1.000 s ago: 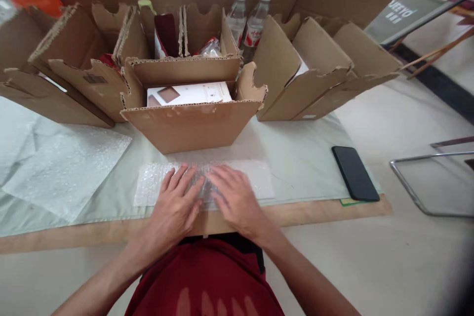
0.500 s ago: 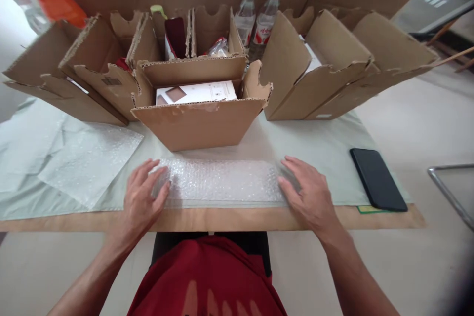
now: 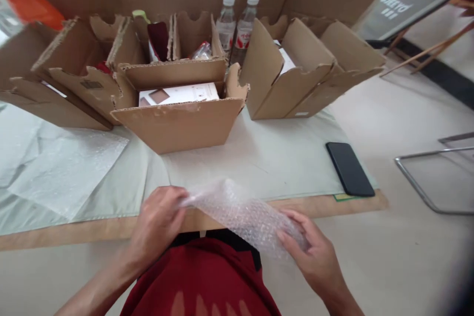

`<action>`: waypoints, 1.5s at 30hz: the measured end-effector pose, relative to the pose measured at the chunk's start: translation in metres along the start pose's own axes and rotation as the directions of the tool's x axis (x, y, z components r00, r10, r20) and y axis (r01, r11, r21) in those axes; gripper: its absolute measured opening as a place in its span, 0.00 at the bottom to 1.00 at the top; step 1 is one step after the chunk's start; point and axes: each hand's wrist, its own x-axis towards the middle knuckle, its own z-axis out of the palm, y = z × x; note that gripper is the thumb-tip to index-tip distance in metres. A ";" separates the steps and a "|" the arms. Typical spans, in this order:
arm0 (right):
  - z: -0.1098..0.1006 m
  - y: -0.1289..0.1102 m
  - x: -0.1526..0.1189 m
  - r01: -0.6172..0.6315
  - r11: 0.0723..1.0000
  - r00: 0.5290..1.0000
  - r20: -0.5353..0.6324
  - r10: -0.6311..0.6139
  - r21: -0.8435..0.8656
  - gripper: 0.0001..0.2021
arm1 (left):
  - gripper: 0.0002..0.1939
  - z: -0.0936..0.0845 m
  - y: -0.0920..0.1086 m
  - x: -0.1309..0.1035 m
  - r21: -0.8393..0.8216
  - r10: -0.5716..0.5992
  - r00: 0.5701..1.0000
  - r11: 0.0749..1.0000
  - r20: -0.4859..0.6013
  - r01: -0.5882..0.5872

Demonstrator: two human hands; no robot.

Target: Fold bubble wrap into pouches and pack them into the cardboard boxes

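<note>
The bubble wrap strip had come up off the cloth since the earlier frame; the left hand pinched one gathered end, and the right hand grasped the other. Clear and twisted, it sloped between them over the table's near edge. Beyond stood the front cardboard box, a white carton inside; a phone lay to the right, a loose bubble wrap sheet to the left.

Black phone at right; two bottles between cardboard boxes.
</note>
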 end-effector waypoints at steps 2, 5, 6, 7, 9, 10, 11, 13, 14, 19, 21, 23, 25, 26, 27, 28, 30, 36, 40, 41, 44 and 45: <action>-0.001 0.015 -0.025 -0.191 0.961 0.972 -0.096 0.213 0.198 0.25 | 0.10 0.019 0.024 0.037 -0.056 0.187 0.982 0.981 0.025 -0.185; 0.008 0.035 -0.044 -0.317 0.826 0.890 -0.155 0.429 0.466 0.33 | 0.13 0.055 0.058 0.101 -0.078 0.315 0.949 0.947 0.027 -0.312; 0.012 0.039 -0.046 -0.320 0.784 0.873 -0.156 0.462 0.531 0.34 | 0.18 0.064 0.067 0.118 -0.075 0.337 0.941 0.940 0.021 -0.334; 0.016 0.041 -0.047 -0.317 0.748 0.864 -0.148 0.482 0.583 0.35 | 0.25 0.070 0.075 0.129 -0.067 0.344 0.939 0.937 0.021 -0.342; 0.021 0.043 -0.046 -0.318 0.691 0.864 -0.101 0.493 0.649 0.35 | 0.31 0.074 0.082 0.130 -0.049 0.350 0.936 0.936 0.049 -0.347; 0.022 0.042 -0.046 -0.326 0.671 0.870 -0.066 0.489 0.666 0.35 | 0.32 0.073 0.081 0.120 -0.045 0.353 0.932 0.936 0.085 -0.350; 0.023 0.040 -0.046 -0.337 0.654 0.875 -0.030 0.483 0.677 0.34 | 0.32 0.071 0.079 0.104 -0.049 0.362 0.922 0.932 0.134 -0.359; 0.021 0.035 -0.046 -0.359 0.631 0.883 0.032 0.468 0.688 0.32 | 0.36 0.065 0.070 0.063 -0.093 0.399 0.879 0.917 0.260 -0.388; 0.019 0.032 -0.046 -0.365 0.626 0.888 0.057 0.455 0.689 0.30 | 0.39 0.063 0.067 0.041 -0.136 0.433 0.841 0.901 0.323 -0.412; 0.014 0.014 -0.046 -0.404 0.558 0.899 0.201 0.390 0.725 0.22 | 0.31 0.074 0.084 -0.023 -0.286 0.515 0.796 0.853 0.319 -0.437; 0.012 0.011 -0.046 -0.395 0.522 0.909 0.237 0.344 0.756 0.20 | 0.22 0.086 0.096 -0.019 -0.359 0.419 0.885 0.873 0.204 -0.330; 0.008 0.012 -0.046 -0.312 0.522 0.944 0.197 0.265 0.794 0.23 | 0.15 0.095 0.103 -0.004 -0.426 0.224 0.962 0.894 0.158 -0.139; 0.002 0.017 -0.045 -0.165 0.612 0.981 0.063 0.185 0.774 0.24 | 0.15 0.101 0.105 0.015 -0.436 0.013 0.974 0.896 0.226 0.089; 0.000 0.020 -0.044 -0.075 0.708 0.990 -0.032 0.136 0.702 0.21 | 0.19 0.104 0.104 0.024 -0.408 -0.073 0.956 0.893 0.284 0.189; -0.003 0.022 -0.041 0.028 0.821 0.989 -0.134 0.059 0.570 0.18 | 0.23 0.106 0.104 0.032 -0.365 -0.140 0.928 0.891 0.344 0.269; -0.004 0.025 -0.037 0.144 0.914 0.973 -0.223 -0.060 0.380 0.14 | 0.28 0.108 0.104 0.039 -0.316 -0.189 0.898 0.891 0.398 0.327; -0.006 0.029 -0.026 0.373 0.926 0.887 -0.272 -0.374 -0.058 0.13 | 0.34 0.111 0.104 0.048 -0.225 -0.239 0.858 0.901 0.455 0.370; -0.003 0.038 0.013 0.587 0.609 0.750 0.076 -0.657 -0.534 0.16 | 0.34 0.118 0.105 0.048 -0.079 -0.192 0.887 0.966 0.421 0.246; -0.006 0.042 0.019 0.650 0.559 0.714 0.160 -0.682 -0.514 0.14 | 0.23 0.109 0.102 0.031 -0.123 0.023 0.977 0.992 0.211 0.004; -0.008 0.041 0.020 0.671 0.544 0.696 0.175 -0.696 -0.504 0.14 | 0.21 0.105 0.102 0.027 -0.145 0.088 0.983 0.987 0.160 -0.064; -0.014 0.036 0.027 0.712 0.531 0.664 0.195 -0.722 -0.459 0.14 | 0.23 0.095 0.107 0.016 -0.155 0.201 0.973 0.971 0.117 -0.182; -0.016 0.033 0.031 0.717 0.541 0.665 0.200 -0.719 -0.439 0.15 | 0.24 0.093 0.108 0.014 -0.138 0.209 0.971 0.972 0.117 -0.193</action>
